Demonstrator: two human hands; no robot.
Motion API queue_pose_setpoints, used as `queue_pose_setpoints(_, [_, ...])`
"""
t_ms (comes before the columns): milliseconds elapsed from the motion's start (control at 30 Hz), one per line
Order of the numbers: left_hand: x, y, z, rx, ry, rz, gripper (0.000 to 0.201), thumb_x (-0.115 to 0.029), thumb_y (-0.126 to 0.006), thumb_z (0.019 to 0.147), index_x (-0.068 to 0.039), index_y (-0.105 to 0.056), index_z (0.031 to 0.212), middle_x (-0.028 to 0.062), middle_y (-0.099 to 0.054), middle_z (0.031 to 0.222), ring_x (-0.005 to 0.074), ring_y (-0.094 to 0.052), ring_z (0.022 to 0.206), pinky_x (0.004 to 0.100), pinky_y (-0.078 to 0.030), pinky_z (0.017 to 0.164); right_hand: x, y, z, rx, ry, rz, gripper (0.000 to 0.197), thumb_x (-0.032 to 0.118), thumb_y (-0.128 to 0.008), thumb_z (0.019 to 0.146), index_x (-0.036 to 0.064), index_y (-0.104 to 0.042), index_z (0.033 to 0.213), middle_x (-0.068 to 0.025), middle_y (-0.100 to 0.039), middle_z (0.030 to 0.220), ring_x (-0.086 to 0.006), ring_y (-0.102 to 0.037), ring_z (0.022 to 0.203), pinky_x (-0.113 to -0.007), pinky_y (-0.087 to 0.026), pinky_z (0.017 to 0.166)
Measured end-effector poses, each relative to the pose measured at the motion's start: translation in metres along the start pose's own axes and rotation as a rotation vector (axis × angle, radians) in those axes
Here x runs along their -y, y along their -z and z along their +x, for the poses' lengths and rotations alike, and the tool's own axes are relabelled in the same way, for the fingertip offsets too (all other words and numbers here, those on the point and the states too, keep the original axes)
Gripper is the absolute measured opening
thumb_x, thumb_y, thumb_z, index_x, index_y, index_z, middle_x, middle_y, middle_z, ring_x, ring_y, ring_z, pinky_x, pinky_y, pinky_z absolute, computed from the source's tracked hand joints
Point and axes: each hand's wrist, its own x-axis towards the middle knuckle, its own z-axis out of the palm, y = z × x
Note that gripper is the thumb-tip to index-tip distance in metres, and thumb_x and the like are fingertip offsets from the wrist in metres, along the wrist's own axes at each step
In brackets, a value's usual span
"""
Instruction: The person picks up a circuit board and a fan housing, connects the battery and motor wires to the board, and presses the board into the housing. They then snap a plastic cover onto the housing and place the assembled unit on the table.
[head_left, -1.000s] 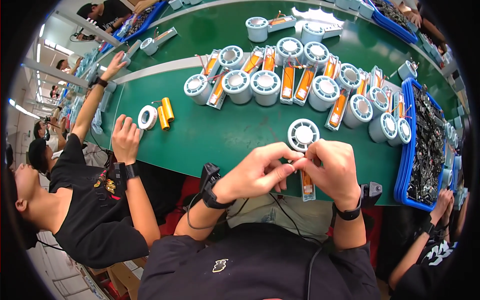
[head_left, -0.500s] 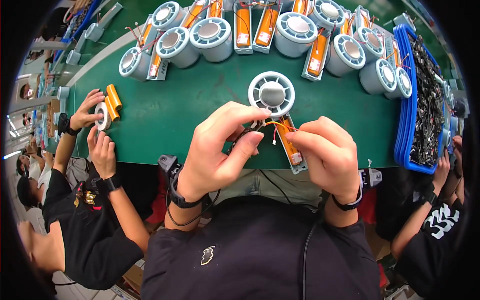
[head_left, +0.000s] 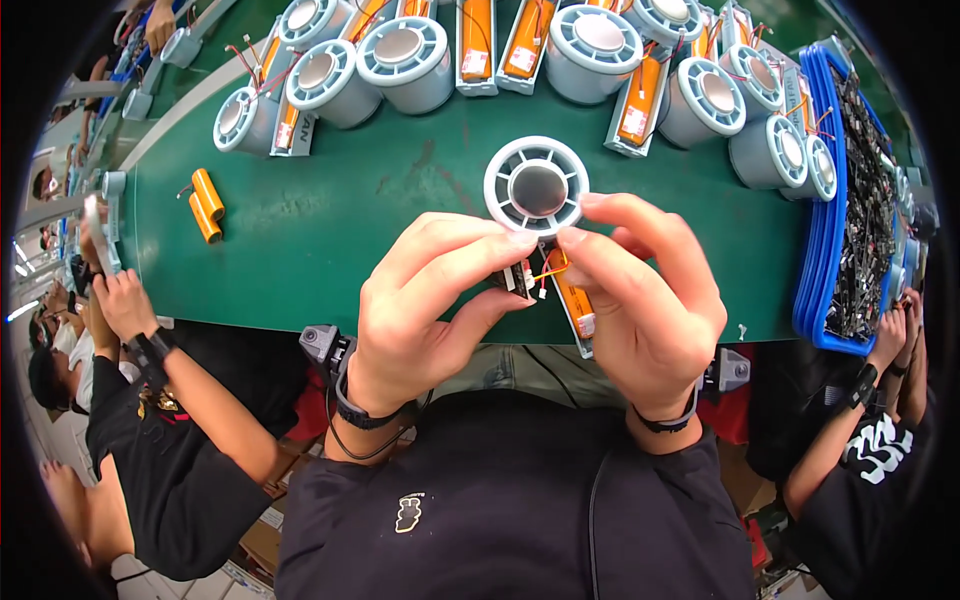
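Note:
My left hand (head_left: 425, 300) pinches a small black circuit board (head_left: 515, 281) between thumb and fingertips. Thin red and yellow wires (head_left: 550, 268) run from the board's white connector toward my right hand (head_left: 655, 305). Its bent fingers close on these wires, with the thumb tip partly hidden behind the index finger. Just beyond both hands stands a light-blue round fan head (head_left: 537, 188) with a spoked ring and a silver centre disc. Its narrow handle tray, holding an orange battery pack (head_left: 575, 303), stretches toward me beneath my hands. A small white plug (head_left: 543, 294) dangles beside it.
Several similar fan units (head_left: 405, 65) with orange batteries line the green table's (head_left: 330, 230) far side. Stacked blue trays (head_left: 825, 200) of black boards stand right. Orange batteries (head_left: 207, 205) lie left. Co-workers' hands (head_left: 125, 305) are at the left edge and beside the trays.
My right hand has moved in toward the board, and its fingers now sit near the fan head. The left co-worker's hands have left the batteries, and the white tape roll is gone from there.

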Motion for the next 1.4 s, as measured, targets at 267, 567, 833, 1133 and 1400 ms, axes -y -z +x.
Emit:
queue_pose_setpoints(267, [0.006,-0.010,-0.003,-0.155,0.000,-0.058,0.052,0.008,-0.083,0.069,-0.004,-0.072,0.119,0.0139,-0.067,0.115,0.0268,-0.070,0.097,0.0347,-0.060,0.079,0.011,-0.011,-0.012,0.030,-0.348,0.382,0.019,-0.011,-0.074,0.082,-0.0044,-0.075,0.100,-0.0143,-0.075,0.086,-0.0212,-0.071,0.071,-0.029,-0.056,0.063])
queue_pose_setpoints(567, [0.002,-0.011,-0.004,-0.123,-0.005,-0.090,0.051,0.010,-0.082,0.069,-0.002,-0.072,0.118,0.0137,-0.067,0.114,0.0264,-0.070,0.097,0.0343,-0.060,0.079,0.003,-0.011,-0.005,0.092,-0.015,0.087,0.022,-0.010,-0.077,0.074,-0.0040,-0.074,0.095,-0.0154,-0.075,0.087,-0.0230,-0.070,0.066,-0.030,-0.053,0.058])
queue_pose_setpoints(833, [0.006,-0.010,-0.005,-0.120,-0.026,-0.100,0.050,0.008,-0.082,0.069,-0.001,-0.072,0.117,0.0138,-0.067,0.113,0.0281,-0.069,0.098,0.0351,-0.059,0.080,0.005,-0.011,-0.004,0.031,0.026,0.069,0.023,-0.011,-0.077,0.070,-0.0034,-0.075,0.092,-0.0157,-0.075,0.087,-0.0229,-0.068,0.062,-0.029,-0.050,0.054])
queue_pose_setpoints(1133, [0.006,-0.007,-0.003,-0.101,-0.026,-0.066,0.044,0.005,-0.083,0.073,-0.001,-0.073,0.115,0.0136,-0.067,0.110,0.0272,-0.070,0.097,0.0353,-0.059,0.080,0.008,-0.006,-0.005,0.044,0.048,-0.016,0.028,-0.013,-0.077,0.067,-0.0039,-0.075,0.093,-0.0163,-0.075,0.087,-0.0226,-0.066,0.060,-0.029,-0.049,0.055])
queue_pose_setpoints(1400, [0.008,-0.018,-0.006,-0.163,-0.063,-0.124,0.044,0.006,-0.084,0.071,-0.001,-0.074,0.114,0.0135,-0.068,0.109,0.0268,-0.069,0.094,0.0342,-0.059,0.077,0.008,-0.010,-0.009,0.036,0.049,-0.037,0.025,-0.014,-0.074,0.070,-0.0042,-0.075,0.093,-0.0179,-0.075,0.087,-0.0230,-0.066,0.060,-0.030,-0.049,0.055])
